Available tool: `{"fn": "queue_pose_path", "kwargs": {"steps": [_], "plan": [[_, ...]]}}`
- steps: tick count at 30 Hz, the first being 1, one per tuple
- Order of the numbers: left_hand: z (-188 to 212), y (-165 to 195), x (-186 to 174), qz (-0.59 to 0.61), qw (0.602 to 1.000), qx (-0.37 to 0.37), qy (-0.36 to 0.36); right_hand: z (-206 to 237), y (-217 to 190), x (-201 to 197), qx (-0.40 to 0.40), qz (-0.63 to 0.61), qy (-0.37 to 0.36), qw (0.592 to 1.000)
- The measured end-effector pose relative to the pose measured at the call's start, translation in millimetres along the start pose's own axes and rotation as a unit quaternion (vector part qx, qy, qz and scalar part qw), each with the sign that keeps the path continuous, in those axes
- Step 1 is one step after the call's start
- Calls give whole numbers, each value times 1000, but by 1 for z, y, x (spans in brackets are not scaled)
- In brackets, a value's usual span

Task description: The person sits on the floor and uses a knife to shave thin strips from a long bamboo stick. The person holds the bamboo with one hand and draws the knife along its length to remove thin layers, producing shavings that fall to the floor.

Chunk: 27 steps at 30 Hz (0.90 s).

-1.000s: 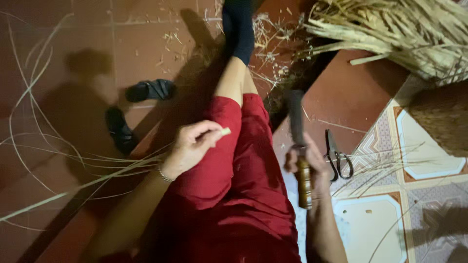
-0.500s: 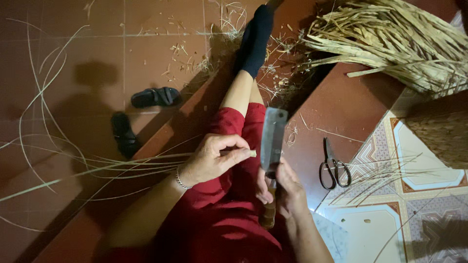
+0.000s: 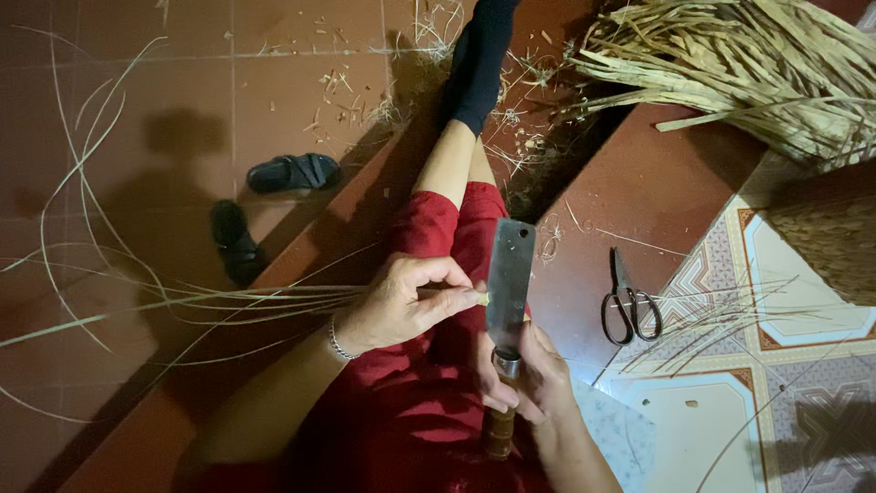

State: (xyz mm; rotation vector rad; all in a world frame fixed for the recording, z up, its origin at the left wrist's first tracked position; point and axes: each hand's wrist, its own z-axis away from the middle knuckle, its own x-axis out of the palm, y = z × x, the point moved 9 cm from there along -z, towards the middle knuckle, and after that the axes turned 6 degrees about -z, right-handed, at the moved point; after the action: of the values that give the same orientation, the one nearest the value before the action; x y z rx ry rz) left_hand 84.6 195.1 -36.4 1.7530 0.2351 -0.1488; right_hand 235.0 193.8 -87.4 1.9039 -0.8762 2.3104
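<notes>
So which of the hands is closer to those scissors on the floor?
The right hand. It grips the cleaver handle just left of the scissors; the left hand pinches a strip farther away, beyond the blade.

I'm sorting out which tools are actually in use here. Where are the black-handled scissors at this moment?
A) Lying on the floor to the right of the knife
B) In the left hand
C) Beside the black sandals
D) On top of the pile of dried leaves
A: the scissors lie untouched on the red floor right of the knife, which the right hand grips by its handle; the left hand pinches a thin strip.
</notes>
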Motion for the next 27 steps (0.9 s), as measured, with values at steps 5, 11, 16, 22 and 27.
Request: {"fn": "queue_pose_path", "kwargs": {"steps": [5,11,16,22,27], "plan": [[1,1,2,28,1000,-5,-10,5,1,0,2,-52,-40,998],[3,5,2,18,1000,10,-10,9,8,-17,16,-46,23,999],[4,0,4,1,1000,-20,-4,7,8,-7,14,-76,-29,997],[3,5,3,11,1000,6,-4,6,6,-3,20,-83,-55,995],[4,7,3,-1,1000,-6,-14,8,9,-6,14,-69,-50,996]]}}
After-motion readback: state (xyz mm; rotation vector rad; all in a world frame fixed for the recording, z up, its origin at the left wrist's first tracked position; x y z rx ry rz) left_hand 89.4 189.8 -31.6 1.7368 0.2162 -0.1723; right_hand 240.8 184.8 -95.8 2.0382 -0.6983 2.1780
